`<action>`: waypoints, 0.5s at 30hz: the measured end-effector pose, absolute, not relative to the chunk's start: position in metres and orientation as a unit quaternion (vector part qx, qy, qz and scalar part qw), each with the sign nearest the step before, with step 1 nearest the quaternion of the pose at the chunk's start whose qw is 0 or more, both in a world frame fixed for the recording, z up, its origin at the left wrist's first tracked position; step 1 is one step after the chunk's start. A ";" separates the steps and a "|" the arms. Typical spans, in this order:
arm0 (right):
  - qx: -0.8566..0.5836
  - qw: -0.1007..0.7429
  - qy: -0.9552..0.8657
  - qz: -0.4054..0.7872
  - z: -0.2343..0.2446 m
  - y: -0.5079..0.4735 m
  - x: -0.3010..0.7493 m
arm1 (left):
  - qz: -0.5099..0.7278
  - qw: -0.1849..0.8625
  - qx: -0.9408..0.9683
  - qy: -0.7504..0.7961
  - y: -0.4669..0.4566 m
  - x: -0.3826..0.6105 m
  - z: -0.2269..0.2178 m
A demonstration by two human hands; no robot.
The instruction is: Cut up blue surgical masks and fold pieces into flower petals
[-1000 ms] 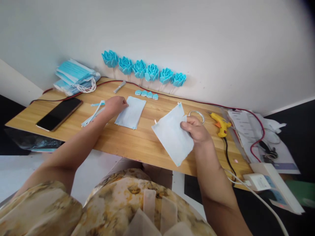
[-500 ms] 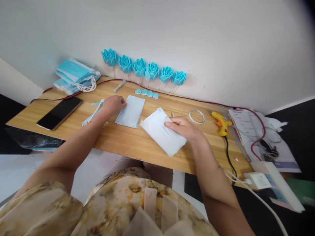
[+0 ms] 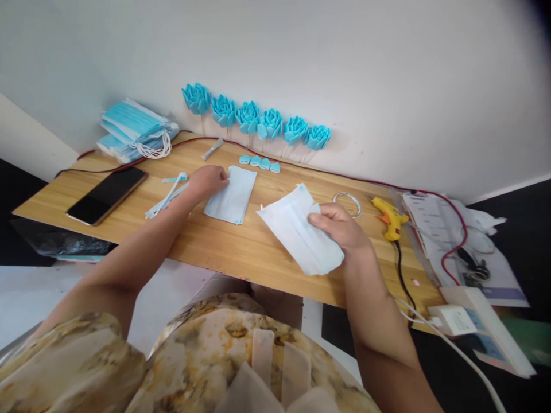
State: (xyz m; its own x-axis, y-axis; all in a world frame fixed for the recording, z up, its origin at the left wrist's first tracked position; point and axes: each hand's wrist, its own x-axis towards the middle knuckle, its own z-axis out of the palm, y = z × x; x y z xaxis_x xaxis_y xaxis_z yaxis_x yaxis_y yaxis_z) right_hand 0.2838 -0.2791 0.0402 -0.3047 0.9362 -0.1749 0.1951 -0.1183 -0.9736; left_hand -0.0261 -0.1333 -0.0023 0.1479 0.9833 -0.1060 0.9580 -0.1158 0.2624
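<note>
A held sheet (image 3: 297,238), pale whitish-blue and roughly rectangular, is raised and tilted above a wooden bench (image 3: 224,252). It is to the right of a lying sheet (image 3: 235,198), and the two are apart. The person's right hand (image 3: 344,229) has its grip closed on the far right edge of the held sheet, thumb on the upper face, the rest slanting down toward the person.

The lying sheet is similar in colour, small blue marks at its corners; whether it is one layer or several is hard to tell. The left hand (image 3: 209,180) is at its upper left edge with curled fingers; I cannot tell whether that grip pinches the sheet or only rests against it.

Left of the lying sheet, partly behind the left forearm, are loose narrow strips (image 3: 166,201), and farther left a dark phone (image 3: 107,195). Just beyond the lying sheet is a row of four small folded blue pieces (image 3: 260,163). Beyond these, six blue flowers (image 3: 270,124) on thin stems line the white wall (image 3: 387,86). Beyond the lying sheet and to its left are a small grey bundle (image 3: 212,149) and, farther off, a pile of blue face masks (image 3: 133,123) with white loops.

Well to the right of the lying sheet are a ring-shaped coil (image 3: 359,207), a yellow glue gun (image 3: 391,221), papers (image 3: 426,218) and a white power strip (image 3: 486,332).
</note>
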 end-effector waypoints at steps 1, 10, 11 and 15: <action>-0.485 0.354 -0.551 0.580 0.041 -0.281 0.286 | 0.058 0.140 0.745 0.650 -0.134 -0.026 -0.002; -0.541 0.296 -0.569 0.544 0.035 -0.269 0.280 | 0.341 0.362 0.641 0.585 -0.138 -0.036 -0.011; -0.541 0.319 -0.549 0.551 0.035 -0.270 0.282 | 0.374 0.400 0.623 0.559 -0.137 -0.036 -0.011; -0.500 0.485 -0.471 0.541 0.035 -0.278 0.298 | 0.527 0.460 0.582 0.415 -0.134 -0.037 -0.011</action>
